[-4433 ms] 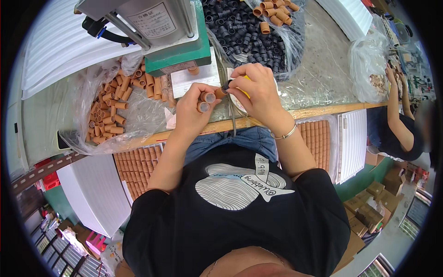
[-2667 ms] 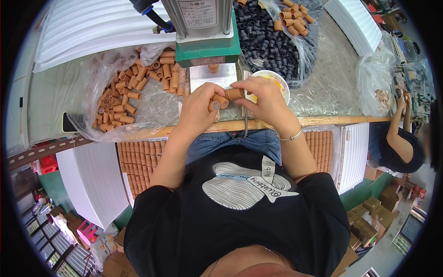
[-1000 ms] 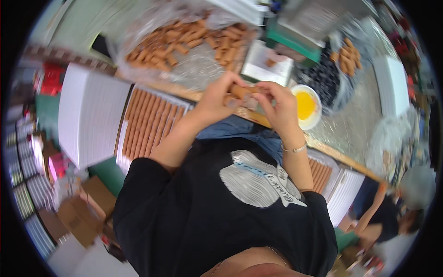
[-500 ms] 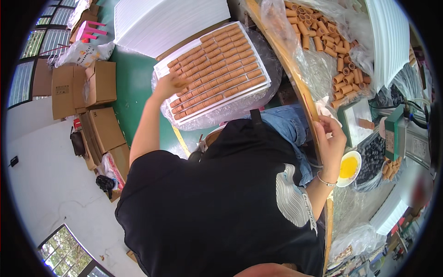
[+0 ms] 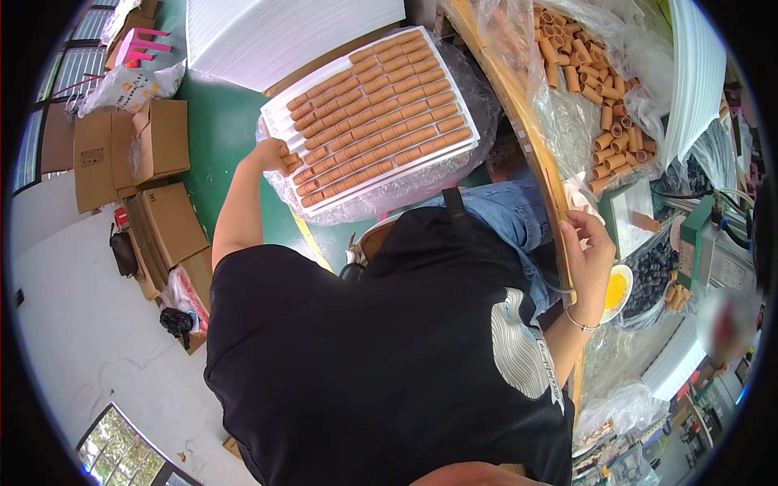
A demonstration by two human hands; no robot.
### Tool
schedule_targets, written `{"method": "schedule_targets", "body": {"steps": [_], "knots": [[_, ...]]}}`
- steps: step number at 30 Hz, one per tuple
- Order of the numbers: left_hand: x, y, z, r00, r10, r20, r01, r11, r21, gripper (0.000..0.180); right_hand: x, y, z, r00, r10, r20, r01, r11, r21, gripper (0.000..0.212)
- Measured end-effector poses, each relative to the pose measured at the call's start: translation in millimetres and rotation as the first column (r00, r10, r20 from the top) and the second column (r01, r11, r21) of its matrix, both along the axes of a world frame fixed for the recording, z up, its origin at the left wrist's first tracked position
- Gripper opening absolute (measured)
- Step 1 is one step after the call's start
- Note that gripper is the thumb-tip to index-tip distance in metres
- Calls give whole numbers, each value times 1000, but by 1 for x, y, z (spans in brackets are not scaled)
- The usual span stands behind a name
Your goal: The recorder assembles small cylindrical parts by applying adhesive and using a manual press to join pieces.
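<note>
Currently, left hand (image 5: pixel 274 154) sits at the left edge of a white tray (image 5: pixel 279 123), fingers curled closely about a brown tube (image 5: pixel 292 163). Rows of similar tubes (image 5: pixel 377 91) fill most of the tray. Right hand (image 5: pixel 588 243) is half open, fingers loosely bent, apparently holding nothing, by the wooden table edge (image 5: pixel 531 125), near a white bowl (image 5: pixel 625 302) with yellow contents.

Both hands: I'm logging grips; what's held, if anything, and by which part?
The left hand touches a brown tube at the left edge of the tray; whether it's gripped, and where, is hidden. Nothing shows in the right hand.
</note>
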State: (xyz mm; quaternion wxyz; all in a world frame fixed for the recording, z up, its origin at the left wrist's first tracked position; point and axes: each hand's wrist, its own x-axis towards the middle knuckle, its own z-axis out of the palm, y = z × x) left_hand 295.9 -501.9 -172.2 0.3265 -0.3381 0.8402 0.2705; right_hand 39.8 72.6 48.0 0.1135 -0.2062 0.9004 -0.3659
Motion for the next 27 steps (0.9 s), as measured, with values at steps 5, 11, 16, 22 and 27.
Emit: {"method": "schedule_targets", "body": {"steps": [5,11,16,22,27], "knots": [[-27,23,16,997,-32,-63,35,998,43,43,2,1,-5,1000,-14,3,14,999,35,20],[-23,15,12,999,-26,-25,29,994,107,40,3,1,-4,1000,-20,12,19,998,56,20],[-3,8,-3,921,363,-139,-340,926,165,52,4,0,1,1000,10,18,-11,999,51,19],[-7,34,0,823,121,-555,-319,907,-275,62,6,4,-3,1000,-20,20,19,999,44,20],[7,53,-31,736,304,-605,-567,766,-304,54,5,10,0,998,-19,67,17,999,44,19]]}}
